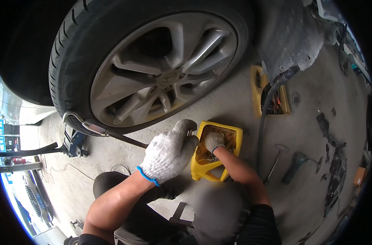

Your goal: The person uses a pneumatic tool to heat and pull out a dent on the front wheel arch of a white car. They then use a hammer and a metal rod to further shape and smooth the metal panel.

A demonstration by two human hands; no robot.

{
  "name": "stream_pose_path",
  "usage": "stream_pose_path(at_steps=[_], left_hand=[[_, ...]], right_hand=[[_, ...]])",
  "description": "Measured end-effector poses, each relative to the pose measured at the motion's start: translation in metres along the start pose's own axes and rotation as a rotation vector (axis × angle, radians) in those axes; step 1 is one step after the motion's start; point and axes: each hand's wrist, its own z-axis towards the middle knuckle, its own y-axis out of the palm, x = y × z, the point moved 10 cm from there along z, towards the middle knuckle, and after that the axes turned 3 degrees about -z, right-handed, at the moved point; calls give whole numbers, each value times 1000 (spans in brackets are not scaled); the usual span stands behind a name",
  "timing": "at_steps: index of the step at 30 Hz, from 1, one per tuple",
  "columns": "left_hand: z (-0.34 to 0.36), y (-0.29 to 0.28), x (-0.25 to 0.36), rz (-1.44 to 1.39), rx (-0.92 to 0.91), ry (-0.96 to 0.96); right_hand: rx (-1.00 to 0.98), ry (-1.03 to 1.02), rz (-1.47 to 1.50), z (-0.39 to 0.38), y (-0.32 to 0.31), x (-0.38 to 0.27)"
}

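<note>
My left hand (167, 152), in a white knit glove with a blue cuff, is closed in front of the wheel. Its thumb and fingers pinch a small metal piece (189, 133) whose kind I cannot make out. My right hand (214, 141), also gloved, reaches into a yellow plastic jug (201, 170) with one side cut away. Small dark and metal parts (230, 143) lie inside, and the right fingertips are hidden among them. Close beyond both hands stands a car wheel, its silver alloy rim (132, 87) inside a black tyre (77, 73).
A silver hooked end (81, 121) on a dark hose or rod rests by the tyre. Right of the jug, a black hose (262, 126) crosses near a yellow tool bin (256, 92). A T-shaped tool (276, 163) and a power tool (294, 168) lie on the floor. A floor jack (74, 143) stands left.
</note>
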Motion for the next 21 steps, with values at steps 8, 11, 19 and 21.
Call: stream_pose_path(at_steps=[8, 11, 19, 21], left_hand=[[-2, 4, 2, 0, -4, 11], [-3, 5, -1, 8, -27, -29], [-3, 8, 1, 2, -25, -27], [-3, 7, -1, 2, -31, -34]], right_hand=[[59, -5, 34, 2, 0, 5], [130, -74, -24, -2, 0, -8], [-14, -139, -132, 12, 25, -17], [-5, -134, -154, 13, 24, -22]])
